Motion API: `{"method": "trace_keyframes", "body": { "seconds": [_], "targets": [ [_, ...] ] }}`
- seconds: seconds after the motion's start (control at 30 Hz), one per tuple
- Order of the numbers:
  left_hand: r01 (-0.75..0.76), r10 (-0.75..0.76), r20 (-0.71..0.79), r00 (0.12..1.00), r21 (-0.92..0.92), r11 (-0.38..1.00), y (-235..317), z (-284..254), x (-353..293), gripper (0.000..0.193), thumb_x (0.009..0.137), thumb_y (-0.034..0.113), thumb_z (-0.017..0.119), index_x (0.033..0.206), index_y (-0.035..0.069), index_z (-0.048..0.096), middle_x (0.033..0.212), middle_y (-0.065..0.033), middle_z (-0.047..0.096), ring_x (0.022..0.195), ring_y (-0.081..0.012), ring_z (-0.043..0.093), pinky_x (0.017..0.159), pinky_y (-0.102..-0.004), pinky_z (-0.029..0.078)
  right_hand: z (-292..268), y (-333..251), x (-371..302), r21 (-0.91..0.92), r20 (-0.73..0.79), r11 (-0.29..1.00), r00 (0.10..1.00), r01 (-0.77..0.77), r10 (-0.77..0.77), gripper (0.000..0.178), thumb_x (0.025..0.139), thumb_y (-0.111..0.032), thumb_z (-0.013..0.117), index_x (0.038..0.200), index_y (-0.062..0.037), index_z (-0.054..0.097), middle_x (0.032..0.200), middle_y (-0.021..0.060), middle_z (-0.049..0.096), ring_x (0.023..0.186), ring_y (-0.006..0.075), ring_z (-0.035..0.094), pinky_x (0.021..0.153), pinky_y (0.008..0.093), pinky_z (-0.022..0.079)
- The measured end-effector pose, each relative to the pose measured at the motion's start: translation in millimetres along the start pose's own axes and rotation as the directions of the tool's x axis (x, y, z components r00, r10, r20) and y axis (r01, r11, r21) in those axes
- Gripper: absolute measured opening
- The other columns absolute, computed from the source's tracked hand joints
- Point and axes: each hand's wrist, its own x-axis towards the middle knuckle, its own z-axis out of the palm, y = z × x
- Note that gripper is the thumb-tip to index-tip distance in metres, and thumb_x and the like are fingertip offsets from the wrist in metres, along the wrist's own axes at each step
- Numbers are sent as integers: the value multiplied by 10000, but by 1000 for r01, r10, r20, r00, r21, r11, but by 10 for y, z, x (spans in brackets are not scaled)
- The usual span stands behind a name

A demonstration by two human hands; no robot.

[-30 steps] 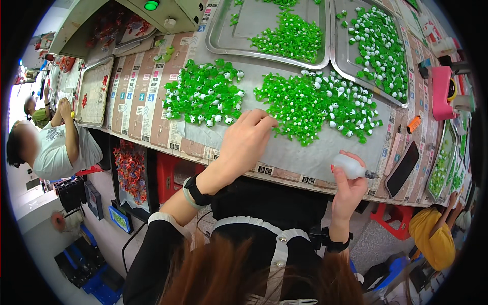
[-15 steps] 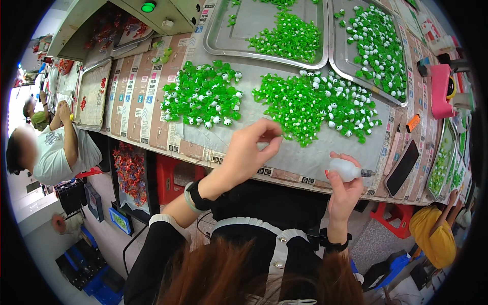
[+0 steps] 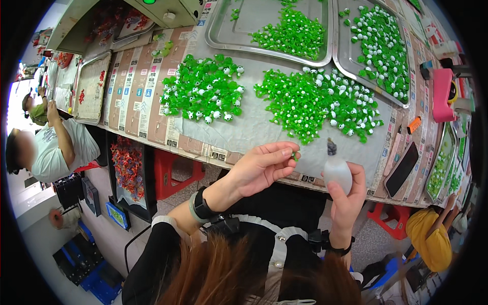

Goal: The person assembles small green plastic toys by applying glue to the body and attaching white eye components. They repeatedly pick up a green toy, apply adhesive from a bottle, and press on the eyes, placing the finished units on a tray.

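Note:
Between the thumb and forefinger of my left hand (image 3: 267,168) is a small green plastic piece (image 3: 295,157), mostly covered by the fingertips. My right hand (image 3: 346,197) wraps round a translucent white squeeze bottle (image 3: 337,174), whose dark nozzle (image 3: 331,147) points up and away from me. Beyond my hands lies a heap of small green pieces with white dots (image 3: 295,104). Touching its right side are green pieces with white eyeball-like balls (image 3: 351,104). Another pile of green pieces with white balls (image 3: 203,91) lies to the left.
Two metal trays (image 3: 264,57) with green pieces stand at the back. To the right lie a black phone (image 3: 401,168), an orange-and-black tool (image 3: 414,125) and a pink tape dispenser (image 3: 443,95). A person in white (image 3: 61,152) sits at left; another in yellow (image 3: 429,239) is at right.
My left hand has moved from the green heap toward me and now pinches a green piece. The bottle in my right hand has turned from pointing right to nozzle up.

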Motion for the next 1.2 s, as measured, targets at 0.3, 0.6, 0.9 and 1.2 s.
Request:
{"method": "trace_keyframes", "body": {
  "seconds": [0.3, 0.6, 0.9, 1.2],
  "targets": [
    [8, -6, -88, 996, 25, 1000, -16, 66, 10, 219, 806, 69, 467, 1007, -15, 482, 882, -93, 548, 804, -140, 558, 723, -201, 478, 201, -64, 22, 279, 5, 953, 993, -117, 121, 290, 728, -37, 536, 978, 28, 405, 872, 132, 530, 717, 179, 565, 656, 262, 466],
    [3, -3, -21, 1000, -26, 1000, 36, 9, -16, 210, 809, 60, 455, 1007, -6, 483, 864, -104, 555, 764, -146, 566, 678, -208, 486, 149, -27, -15, 143, -189, 988, 982, 52, -24, 363, 633, -28, 639, 919, -12, 415, 877, 75, 472, 768, 115, 471, 697, 225, 384],
    [63, -64, -19, 998, -56, 996, 17, -3, -4, 140, 807, 77, 465, 928, 13, 495, 840, -106, 561, 734, -164, 578, 646, -222, 501, 162, -46, -36, -74, -241, 931, 900, 357, -364, 439, 593, -155, 718, 894, -37, 421, 840, 74, 433, 706, 138, 438, 654, 235, 363],
    [84, -87, -36, 996, -65, 994, 4, 9, -16, 129, 809, 77, 462, 917, 16, 499, 811, -101, 571, 706, -163, 584, 624, -218, 507, 118, -99, -97, -287, -128, 831, 841, 477, -526, 466, 578, -179, 731, 907, -40, 432, 780, 60, 451, 658, 145, 449, 587, 249, 363]
  ]
}}
